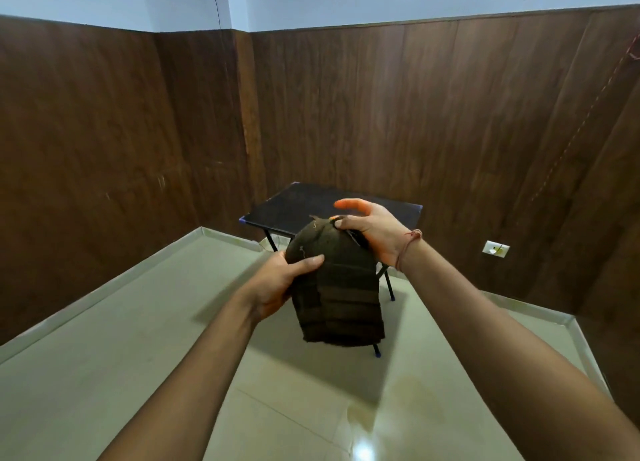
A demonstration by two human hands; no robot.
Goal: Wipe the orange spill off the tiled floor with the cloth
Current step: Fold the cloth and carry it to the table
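Note:
A dark brown striped cloth (341, 301) hangs folded in the air in front of me, well above the floor. My left hand (282, 284) grips its left upper side, thumb across the front. My right hand (372, 230) pinches the cloth's top edge, with the index finger stretched out. On the pale tiled floor (104, 374), a faint orange spill (362, 417) lies low in the view, below the cloth and between my forearms, next to a bright light reflection.
A small black folding table (277, 209) stands in the corner behind the cloth, its legs reaching the floor. Dark wood panelling (450, 131) covers the walls. A white wall socket (496, 249) sits low on the right wall.

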